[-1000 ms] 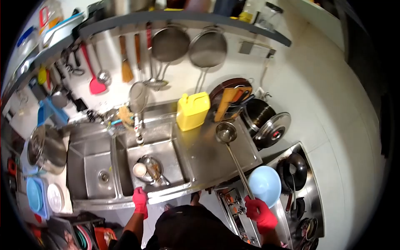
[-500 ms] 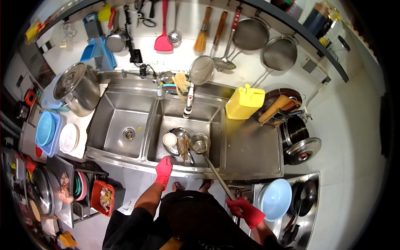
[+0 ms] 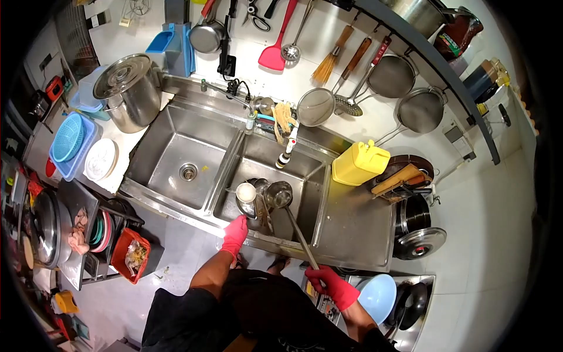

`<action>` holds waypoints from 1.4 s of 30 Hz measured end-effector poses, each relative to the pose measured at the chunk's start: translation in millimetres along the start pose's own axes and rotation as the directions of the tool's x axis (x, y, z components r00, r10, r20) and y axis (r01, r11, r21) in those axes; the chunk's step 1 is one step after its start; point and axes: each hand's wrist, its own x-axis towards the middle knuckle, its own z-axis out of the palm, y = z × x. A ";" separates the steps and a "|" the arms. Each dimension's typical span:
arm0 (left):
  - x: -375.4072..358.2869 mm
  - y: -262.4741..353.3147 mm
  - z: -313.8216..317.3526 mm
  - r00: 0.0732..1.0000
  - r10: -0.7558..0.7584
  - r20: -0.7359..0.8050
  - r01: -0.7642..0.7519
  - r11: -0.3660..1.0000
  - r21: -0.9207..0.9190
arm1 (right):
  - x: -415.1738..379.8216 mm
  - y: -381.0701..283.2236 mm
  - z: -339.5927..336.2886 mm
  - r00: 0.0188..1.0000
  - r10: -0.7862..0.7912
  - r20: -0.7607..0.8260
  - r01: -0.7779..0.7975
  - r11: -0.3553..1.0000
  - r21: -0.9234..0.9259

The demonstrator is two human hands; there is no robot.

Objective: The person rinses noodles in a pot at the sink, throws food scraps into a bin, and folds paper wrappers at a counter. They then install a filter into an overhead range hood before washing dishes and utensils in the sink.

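Observation:
My right hand [image 3: 332,287], in a red rubber glove, is closed around the long handle of a metal ladle [image 3: 302,237]. The ladle's round bowl hangs over the right sink basin [image 3: 305,170], beside a small pile of dishes. In that pile a small white bowl [image 3: 246,192] sits among metal ware, with thin brown sticks [image 3: 265,222] that look like chopsticks. My left hand [image 3: 235,232], gloved in red too, is closed at the sink's front rim, just below the pile. Whatever its fingers may hold is hidden.
A tap [image 3: 287,154] reaches over the right basin. On the drainboard stands a yellow jug [image 3: 360,163], with a knife rack [image 3: 404,180] behind it. Left of the sink are a lidded steel pot [image 3: 132,97] and white plates [image 3: 101,159]. A blue basin [image 3: 377,298] lies at lower right.
The view has turned, so the sink appears tilted and farther right. Against the sink, the ladle has shifted left, closer to the dishes. My left hand stays closed near the front rim.

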 end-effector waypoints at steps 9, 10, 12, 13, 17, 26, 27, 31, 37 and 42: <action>-1.4 18.3 -16.7 0.998 -0.043 0.049 0.042 0.998 0.036 | 11.3 5.9 -27.5 0.998 0.027 -0.050 -0.026 1.000 0.014; -1.5 19.1 -17.3 0.997 -0.050 0.061 0.048 0.998 0.043 | 9.2 3.2 -26.2 0.997 0.036 -0.070 -0.035 0.999 0.024; -0.3 19.5 -17.5 0.994 -0.064 0.084 0.059 0.997 0.059 | 6.6 -1.9 -24.1 0.993 0.055 -0.108 -0.050 0.998 0.044; 0.0 19.3 -17.0 0.995 -0.062 0.083 0.057 0.996 0.065 | 6.5 -2.2 -24.5 0.991 0.054 -0.120 -0.049 0.998 0.044; 0.0 14.3 -13.2 0.997 -0.039 0.070 0.033 0.995 0.089 | 4.0 -4.3 -24.5 0.986 0.040 -0.163 -0.040 0.999 0.001; 0.5 15.4 -15.0 0.993 -0.054 0.109 0.045 0.995 0.085 | 8.0 -2.0 -30.3 0.972 -0.023 -0.233 0.005 0.997 -0.076; 0.5 15.5 -15.2 0.994 -0.047 0.103 0.040 0.997 0.071 | 9.2 -1.2 -31.1 0.970 -0.031 -0.240 0.012 0.997 -0.077; 1.2 19.3 -19.2 0.991 -0.058 0.125 0.048 0.995 0.082 | 14.8 4.9 -32.9 0.956 -0.054 -0.287 0.008 0.987 -0.161; 1.4 21.3 -21.0 0.988 -0.068 0.137 0.057 0.995 0.084 | 20.2 22.3 -34.7 0.914 -0.104 -0.391 -0.058 0.923 -0.381; 0.8 21.5 -20.9 0.993 -0.053 0.109 0.048 0.997 0.055 | 21.5 60.8 -45.3 0.770 -0.500 -0.396 0.008 0.629 -0.778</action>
